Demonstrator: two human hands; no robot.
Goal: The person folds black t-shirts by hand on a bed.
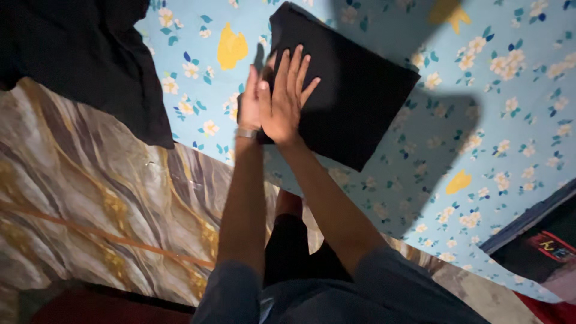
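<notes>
both hands (276, 99) press flat on square folded black cloth (354, 96).

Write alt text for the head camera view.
Two bare hands press on a folded black cloth lying on a light blue floral sheet: the right hand flat, the left hand, with a wristwatch, beside it. Another dark cloth lies at upper left.

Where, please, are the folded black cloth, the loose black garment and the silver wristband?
Folded black cloth (354, 102), head view, on its flat upper face.
Loose black garment (84, 54), head view, on its middle.
Silver wristband (245, 133), head view, on the band at the left wrist.
</notes>
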